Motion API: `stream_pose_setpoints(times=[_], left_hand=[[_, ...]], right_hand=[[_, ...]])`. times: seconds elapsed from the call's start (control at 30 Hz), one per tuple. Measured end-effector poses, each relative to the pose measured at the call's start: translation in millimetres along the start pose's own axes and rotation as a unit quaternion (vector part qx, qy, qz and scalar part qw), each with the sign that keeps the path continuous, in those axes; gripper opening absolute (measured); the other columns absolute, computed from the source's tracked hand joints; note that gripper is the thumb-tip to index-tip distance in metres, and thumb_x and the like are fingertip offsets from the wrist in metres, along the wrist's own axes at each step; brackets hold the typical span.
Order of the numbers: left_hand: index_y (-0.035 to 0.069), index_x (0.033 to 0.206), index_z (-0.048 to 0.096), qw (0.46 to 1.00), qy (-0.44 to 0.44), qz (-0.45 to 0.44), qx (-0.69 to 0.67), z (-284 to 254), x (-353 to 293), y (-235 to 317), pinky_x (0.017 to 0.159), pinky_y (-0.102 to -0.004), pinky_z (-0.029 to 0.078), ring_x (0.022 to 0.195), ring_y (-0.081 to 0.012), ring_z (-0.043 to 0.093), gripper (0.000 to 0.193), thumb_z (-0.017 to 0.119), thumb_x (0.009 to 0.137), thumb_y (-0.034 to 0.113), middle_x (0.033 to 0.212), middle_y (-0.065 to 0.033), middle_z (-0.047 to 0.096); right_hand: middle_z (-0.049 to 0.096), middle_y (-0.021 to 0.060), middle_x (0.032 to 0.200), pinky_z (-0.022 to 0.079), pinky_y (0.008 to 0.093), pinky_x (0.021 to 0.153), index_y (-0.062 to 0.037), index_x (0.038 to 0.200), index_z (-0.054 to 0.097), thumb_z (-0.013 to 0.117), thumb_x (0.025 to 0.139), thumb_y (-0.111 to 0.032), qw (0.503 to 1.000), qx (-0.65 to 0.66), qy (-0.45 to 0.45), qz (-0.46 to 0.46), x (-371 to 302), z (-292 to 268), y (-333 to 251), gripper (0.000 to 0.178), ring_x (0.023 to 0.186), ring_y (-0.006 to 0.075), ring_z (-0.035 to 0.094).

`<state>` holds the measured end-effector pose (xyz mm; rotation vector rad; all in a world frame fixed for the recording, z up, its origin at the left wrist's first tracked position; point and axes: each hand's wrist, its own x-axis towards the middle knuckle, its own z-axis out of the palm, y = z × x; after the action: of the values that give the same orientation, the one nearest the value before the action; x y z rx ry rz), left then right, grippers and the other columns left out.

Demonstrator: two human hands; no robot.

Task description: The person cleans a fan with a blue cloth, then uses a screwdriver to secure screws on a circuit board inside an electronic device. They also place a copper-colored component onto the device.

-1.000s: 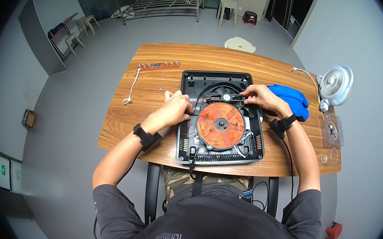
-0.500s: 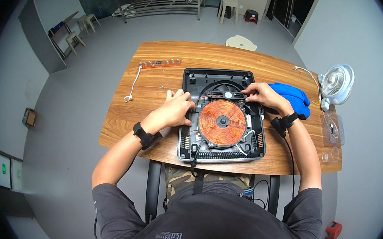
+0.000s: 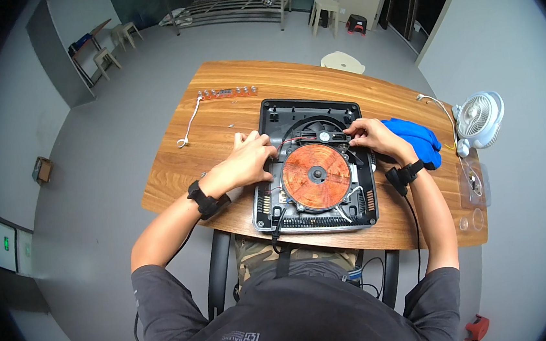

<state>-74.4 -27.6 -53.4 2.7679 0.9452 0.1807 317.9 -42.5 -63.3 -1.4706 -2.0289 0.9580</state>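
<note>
An opened induction cooker base (image 3: 319, 219) lies on the wooden table in front of me. Inside it sit a round copper coil (image 3: 302, 179) and, beyond that, a black fan (image 3: 314, 126) with a dark bracket (image 3: 310, 138) across it. My left hand (image 3: 250, 159) is bent over the left rim of the base, fingers and thumb closed against that side. At the bracket's right end, my right hand (image 3: 371, 135) is closed in a pinch; its fingers hide the exact spot. A black power cord (image 3: 277, 224) leaves the base at the near side.
A small circuit board (image 3: 230, 93) with a white cable lies at the far left. To the right are a blue cloth item (image 3: 413, 139), a small white fan (image 3: 478, 117) and a clear tray (image 3: 474, 185). A pale stool (image 3: 342, 62) stands behind the table.
Both hands keep their places at the base, with the left wrist shifted very slightly. The whole view has moved a touch.
</note>
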Motion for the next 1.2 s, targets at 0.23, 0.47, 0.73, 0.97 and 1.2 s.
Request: stream_pose_setpoints(times=[0.23, 0.47, 0.73, 0.97, 1.2], left_hand=[[0.012, 0.108, 0.075, 0.997, 0.068, -0.033, -0.001, -27.2, 0.9, -18.4, 0.098, -0.0423, 0.037, 0.112, -0.0268, 0.058, 0.03, 0.08, 0.084, 0.029, 0.111, -0.0071, 0.066], [0.001, 0.103, 0.077, 0.976, 0.084, -0.19, -0.064, -57.2, -14.9, -81.5, 0.085, -0.0407, 0.059, 0.093, -0.0308, 0.075, 0.018, 0.074, 0.089, 0.011, 0.101, -0.0172, 0.076], [0.0, 0.103, 0.076, 0.966, 0.077, -0.246, -0.026, -39.6, -43.8, -129.2, 0.087, -0.041, 0.058, 0.096, -0.033, 0.074, 0.018, 0.073, 0.088, 0.009, 0.1, -0.0187, 0.076], [-0.001, 0.097, 0.075, 0.97, 0.017, -0.236, -0.062, -29.1, -42.3, -144.7, 0.08, -0.0393, 0.057, 0.088, -0.0305, 0.074, 0.018, 0.079, 0.082, 0.009, 0.092, -0.0169, 0.076], [0.001, 0.097, 0.076, 0.974, -0.011, -0.213, -0.079, -15.1, -58.1, -135.7, 0.08, -0.0391, 0.058, 0.087, -0.0312, 0.073, 0.019, 0.079, 0.081, 0.01, 0.092, -0.0167, 0.076]], right_hand=[[0.074, 0.0103, 0.094, 0.055, 0.0305, 0.078, -0.0014, 0.115, 0.073, 0.08, 0.085, -0.007, 1.0, -0.026, -0.001, -0.008, -0.1, -0.3, -1.3, 0.031, 0.085, 0.0167, 0.069], [0.073, 0.0106, 0.094, 0.054, 0.031, 0.076, -0.0022, 0.115, 0.073, 0.081, 0.085, -0.007, 1.0, -0.022, 0.009, -0.013, -2.0, 0.2, 1.4, 0.032, 0.084, 0.0164, 0.068], [0.073, 0.0104, 0.093, 0.054, 0.0305, 0.075, -0.0009, 0.114, 0.073, 0.081, 0.084, -0.007, 1.0, -0.011, 0.008, -0.001, -1.0, 0.0, 1.0, 0.032, 0.082, 0.0163, 0.067], [0.073, 0.0108, 0.094, 0.054, 0.0307, 0.075, -0.0007, 0.115, 0.073, 0.081, 0.084, -0.005, 1.0, -0.014, 0.017, -0.014, -1.2, 3.2, 2.3, 0.033, 0.083, 0.0162, 0.068], [0.072, 0.0107, 0.093, 0.054, 0.0308, 0.075, 0.0002, 0.115, 0.072, 0.08, 0.085, -0.004, 1.0, -0.02, 0.012, -0.004, -3.6, 1.6, 3.8, 0.031, 0.083, 0.016, 0.068]])
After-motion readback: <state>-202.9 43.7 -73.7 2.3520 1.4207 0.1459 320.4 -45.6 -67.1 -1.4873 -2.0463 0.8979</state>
